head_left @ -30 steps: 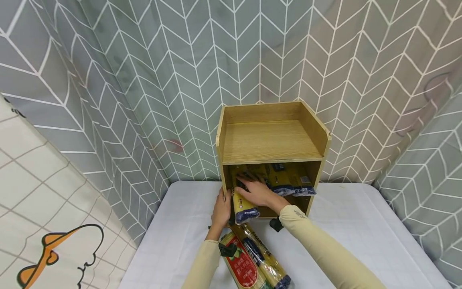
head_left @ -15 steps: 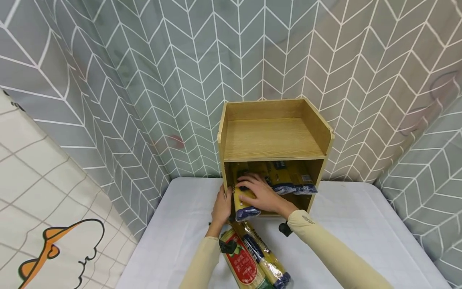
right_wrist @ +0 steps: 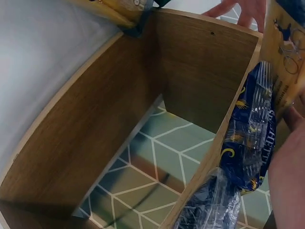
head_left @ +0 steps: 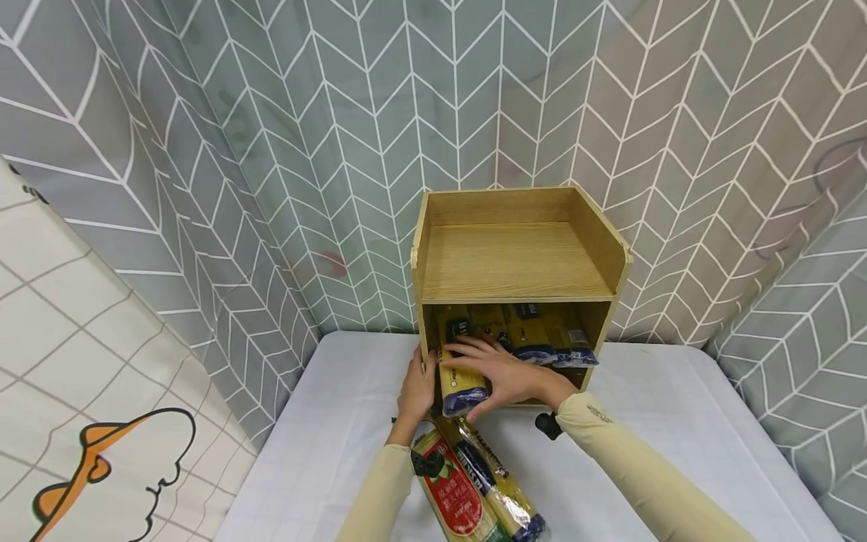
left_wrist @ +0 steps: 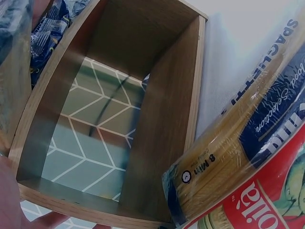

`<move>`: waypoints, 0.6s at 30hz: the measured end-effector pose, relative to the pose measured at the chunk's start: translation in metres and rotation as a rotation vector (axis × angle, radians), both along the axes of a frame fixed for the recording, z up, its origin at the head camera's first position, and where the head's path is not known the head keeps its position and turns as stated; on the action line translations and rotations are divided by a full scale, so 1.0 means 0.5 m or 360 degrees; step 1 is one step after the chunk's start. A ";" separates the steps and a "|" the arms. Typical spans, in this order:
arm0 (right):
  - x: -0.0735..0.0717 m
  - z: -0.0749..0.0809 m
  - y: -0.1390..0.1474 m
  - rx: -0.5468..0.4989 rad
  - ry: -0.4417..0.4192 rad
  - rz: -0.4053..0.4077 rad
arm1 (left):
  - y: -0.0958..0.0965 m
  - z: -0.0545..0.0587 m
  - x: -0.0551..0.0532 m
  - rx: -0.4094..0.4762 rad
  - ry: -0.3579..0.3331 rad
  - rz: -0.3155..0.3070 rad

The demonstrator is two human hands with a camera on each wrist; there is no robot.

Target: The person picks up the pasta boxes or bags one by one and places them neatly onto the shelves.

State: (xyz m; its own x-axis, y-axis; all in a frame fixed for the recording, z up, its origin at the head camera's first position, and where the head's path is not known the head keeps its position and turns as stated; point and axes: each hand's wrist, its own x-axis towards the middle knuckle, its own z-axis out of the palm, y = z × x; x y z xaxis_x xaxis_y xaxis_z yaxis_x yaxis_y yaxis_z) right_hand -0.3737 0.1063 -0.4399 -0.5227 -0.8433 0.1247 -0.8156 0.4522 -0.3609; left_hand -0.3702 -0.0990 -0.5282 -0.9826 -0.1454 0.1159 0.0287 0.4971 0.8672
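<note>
A two-tier wooden shelf (head_left: 515, 260) stands at the back of the table. My left hand (head_left: 415, 385) grips its left side panel, with fingers spread on the outer face. On the middle shelf, at the left, a yellow spaghetti pack (head_left: 462, 399) with a blue end juts out past the front edge. My right hand (head_left: 508, 374) holds this pack from above, fingers across it and thumb by its front right side. In the right wrist view the spaghetti pack (right_wrist: 286, 52) stands beside the hand at the right edge. The fingers hide part of it.
Several other yellow packs (head_left: 531, 331) lie side by side in the shelf, to the right. Before it, on the white tablecloth (head_left: 643, 429), lie a red-labelled pasta pack (head_left: 460, 493) and another spaghetti pack (head_left: 504, 485). A patterned curtain (head_left: 339, 188) hangs behind.
My right hand has drawn back from deep on the pack toward its front end, and the thumb has swung down to the right side. My left hand stays on the panel.
</note>
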 end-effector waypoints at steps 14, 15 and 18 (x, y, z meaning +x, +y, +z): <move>0.000 -0.024 -0.020 -0.0159 0.0039 -0.0453 | 0.004 -0.001 -0.002 -0.0045 0.0045 0.0045; 0.001 -0.025 -0.022 -0.0163 0.0052 -0.0481 | 0.004 -0.001 -0.002 -0.0051 0.0039 0.0056; 0.004 -0.026 -0.029 -0.0203 0.0102 -0.0560 | 0.004 -0.001 -0.001 -0.0054 0.0031 0.0076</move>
State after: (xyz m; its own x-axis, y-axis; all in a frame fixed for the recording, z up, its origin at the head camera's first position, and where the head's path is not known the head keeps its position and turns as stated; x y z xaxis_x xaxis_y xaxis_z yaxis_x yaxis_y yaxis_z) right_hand -0.3716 0.0919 -0.4529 -0.7654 -0.5892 0.2591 -0.6412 0.6634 -0.3857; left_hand -0.3705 -0.0968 -0.5288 -0.9721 -0.1879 0.1404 0.0206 0.5276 0.8492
